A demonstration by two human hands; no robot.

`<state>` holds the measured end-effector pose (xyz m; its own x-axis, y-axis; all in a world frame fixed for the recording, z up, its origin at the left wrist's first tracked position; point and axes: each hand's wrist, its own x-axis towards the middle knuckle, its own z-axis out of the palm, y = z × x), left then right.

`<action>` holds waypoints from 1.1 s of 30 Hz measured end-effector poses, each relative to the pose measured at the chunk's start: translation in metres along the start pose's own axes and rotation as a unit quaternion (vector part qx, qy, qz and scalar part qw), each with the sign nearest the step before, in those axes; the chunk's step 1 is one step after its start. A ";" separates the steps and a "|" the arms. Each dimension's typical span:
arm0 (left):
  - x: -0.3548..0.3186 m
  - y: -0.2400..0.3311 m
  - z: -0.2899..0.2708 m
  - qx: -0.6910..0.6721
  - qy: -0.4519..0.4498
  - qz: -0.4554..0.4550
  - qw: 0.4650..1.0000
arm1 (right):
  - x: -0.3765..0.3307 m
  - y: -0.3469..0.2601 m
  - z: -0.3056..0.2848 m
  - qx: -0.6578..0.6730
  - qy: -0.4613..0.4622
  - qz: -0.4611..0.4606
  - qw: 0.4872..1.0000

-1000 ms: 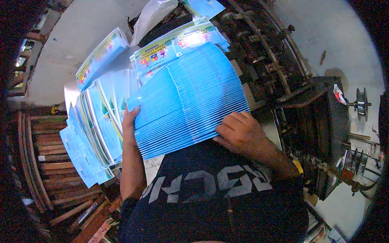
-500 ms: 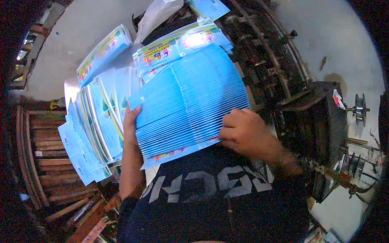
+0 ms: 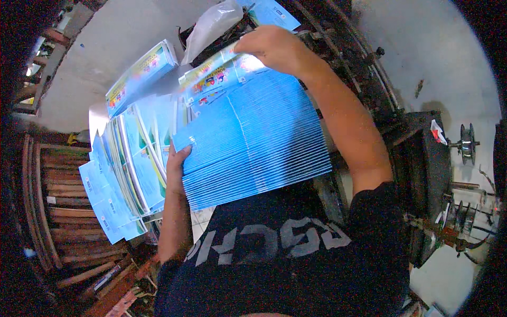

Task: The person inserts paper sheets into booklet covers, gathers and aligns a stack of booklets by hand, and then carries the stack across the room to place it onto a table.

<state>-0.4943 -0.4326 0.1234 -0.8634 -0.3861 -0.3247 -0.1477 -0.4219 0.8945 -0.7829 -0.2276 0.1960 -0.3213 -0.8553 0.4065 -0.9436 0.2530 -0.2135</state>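
A thick fanned stack of blue printed sheets (image 3: 253,137) lies in overlapping rows before my chest. My left hand (image 3: 178,158) closes on its left edge, thumb on top and fingers beneath. Beyond the fan's far edge, my right hand (image 3: 274,47) pinches the upper edge of a printed cover sheet (image 3: 211,79) with yellow, green and cartoon figures. Part of that cover is hidden by my right hand. To the left lie more fanned blue sheets (image 3: 119,179), with a neat pile of printed sheets (image 3: 142,76) just beyond them.
A translucent plastic bag (image 3: 214,26) sits at the far side near another blue sheet (image 3: 274,13). Dark machinery with metal rails (image 3: 364,53) runs along the right. Stacked wooden boards (image 3: 68,201) stand at the lower left.
My right hand has moved from the fan's near right edge to the cover at the far side. The near printed sheet no longer shows. My left hand keeps its hold.
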 end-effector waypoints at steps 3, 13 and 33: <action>0.000 -0.004 -0.012 0.019 -0.008 0.000 1.000 | -0.006 0.015 0.023 0.005 -0.245 0.100 0.964; -0.018 -0.009 -0.022 0.040 -0.050 0.003 0.998 | -0.080 0.000 0.015 0.404 -0.038 0.384 0.829; -0.054 -0.062 -0.058 -0.077 0.094 -0.022 0.992 | -0.283 -0.109 0.078 0.621 0.186 0.464 0.603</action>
<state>-0.4107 -0.4336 0.0671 -0.7506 -0.5040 -0.4273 -0.0964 -0.5562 0.8254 -0.5826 -0.0481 0.0349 -0.8794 -0.3868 -0.2776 0.3699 -0.1879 -0.9099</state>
